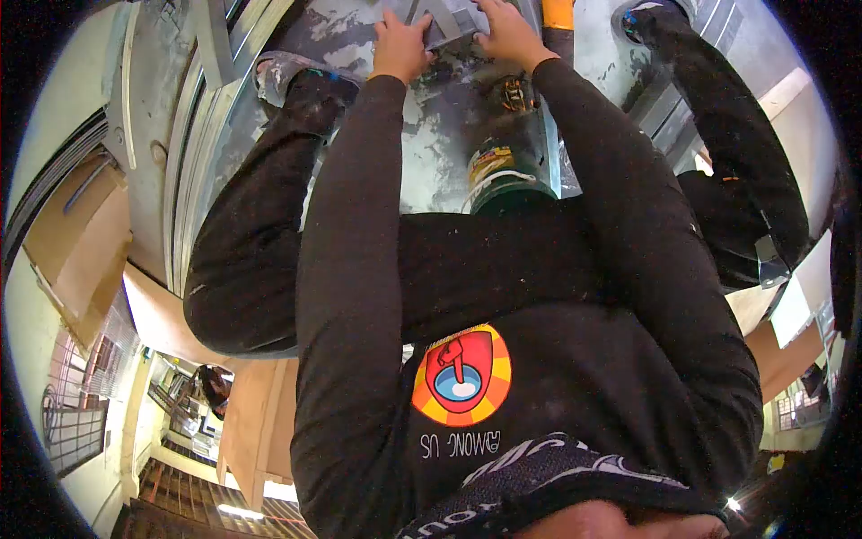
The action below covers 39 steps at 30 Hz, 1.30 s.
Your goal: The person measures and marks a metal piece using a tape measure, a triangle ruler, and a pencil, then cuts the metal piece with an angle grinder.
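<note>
My left hand (403, 47) is at the top of the view, fingers spread, beside a small grey metal piece (446, 27) with angled bars. On the other side of that piece is my right hand (514, 36), thumb and fingers apart, with its fingertips at the metal's edge. Both hands touch or nearly touch the piece; the exact contact is too small to tell. Under them lies a grey surface (431, 144) with pale, patchy marks.
A dark green bucket (514, 193) with a white handle stands near my legs. Beyond it lies a small dark and orange object (514, 94). An orange cylindrical object (558, 13) is by my right wrist. Long metal strips (193, 162) lie left; wooden panels (85, 234) are farther left.
</note>
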Motion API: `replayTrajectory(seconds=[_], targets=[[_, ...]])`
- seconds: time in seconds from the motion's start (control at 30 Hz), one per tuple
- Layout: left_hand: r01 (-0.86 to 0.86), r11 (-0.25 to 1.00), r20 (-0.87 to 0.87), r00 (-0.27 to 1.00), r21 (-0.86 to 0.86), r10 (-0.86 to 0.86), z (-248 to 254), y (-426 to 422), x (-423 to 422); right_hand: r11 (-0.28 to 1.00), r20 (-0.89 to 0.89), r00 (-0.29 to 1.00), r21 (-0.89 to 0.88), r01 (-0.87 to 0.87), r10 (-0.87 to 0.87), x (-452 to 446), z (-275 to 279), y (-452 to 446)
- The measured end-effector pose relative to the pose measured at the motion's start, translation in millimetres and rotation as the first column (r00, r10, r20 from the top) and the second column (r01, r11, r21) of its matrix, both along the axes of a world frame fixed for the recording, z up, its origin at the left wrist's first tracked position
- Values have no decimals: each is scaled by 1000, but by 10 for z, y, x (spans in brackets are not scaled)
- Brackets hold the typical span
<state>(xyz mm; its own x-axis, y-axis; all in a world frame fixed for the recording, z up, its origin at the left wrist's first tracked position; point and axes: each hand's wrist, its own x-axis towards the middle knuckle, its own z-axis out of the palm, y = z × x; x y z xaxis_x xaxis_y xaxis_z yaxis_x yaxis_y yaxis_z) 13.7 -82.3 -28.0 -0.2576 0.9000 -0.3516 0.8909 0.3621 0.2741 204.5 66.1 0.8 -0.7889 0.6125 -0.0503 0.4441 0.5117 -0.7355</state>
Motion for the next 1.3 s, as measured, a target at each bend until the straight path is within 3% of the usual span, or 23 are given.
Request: replayTrajectory(seconds=[0.07, 0.1, 0.17, 0.23, 0.3, 0.37, 0.47, 0.63, 0.73, 0.87, 1.07, 1.3], targets=[[34, 987, -9, 999, 156, -33, 23, -22, -64, 996, 50, 995, 3, -89, 89, -62, -5, 114], [31, 988, -7, 1000, 151, -30, 72, -68, -60, 984, 47, 985, 56, -169, 167, -67, -13, 117], [-56, 966, -27, 997, 253, 65, 179, -123, -99, 961, 42, 967, 115, -253, 250, -123, -22, 153], [-122, 938, -14, 991, 325, 134, 259, -205, -180, 946, 168, 940, 85, -314, 297, -161, -75, 166], [-186, 899, -2, 979, 396, 204, 328, -282, -244, 962, 135, 954, 24, -273, 267, -154, -131, 173], [-285, 779, -1, 939, 559, 344, 392, -376, -280, 971, 106, 965, -44, -235, 238, -159, -255, 189], [-299, 746, -25, 921, 595, 389, 456, -453, -360, 934, 32, 934, -29, -355, 356, -193, -389, 312], [-361, 722, -73, 867, 590, 493, 615, -370, -267, 950, 140, 940, -73, -303, 311, -286, -421, 431], [-320, 726, -38, 902, 608, 429, 535, -386, -314, 955, 154, 943, -82, -286, 296, -340, -423, 452], [-368, 683, 27, 890, 631, 455, 427, -411, -346, 954, 226, 928, -41, -296, 297, -433, -391, 502], [-438, 640, 52, 847, 631, 528, 478, -413, -357, 957, 177, 941, -9, -290, 287, -441, -564, 543], [-554, 511, 192, 779, 657, 597, 530, -410, -448, 965, 114, 959, -9, -262, 261, -426, -131, 449]])
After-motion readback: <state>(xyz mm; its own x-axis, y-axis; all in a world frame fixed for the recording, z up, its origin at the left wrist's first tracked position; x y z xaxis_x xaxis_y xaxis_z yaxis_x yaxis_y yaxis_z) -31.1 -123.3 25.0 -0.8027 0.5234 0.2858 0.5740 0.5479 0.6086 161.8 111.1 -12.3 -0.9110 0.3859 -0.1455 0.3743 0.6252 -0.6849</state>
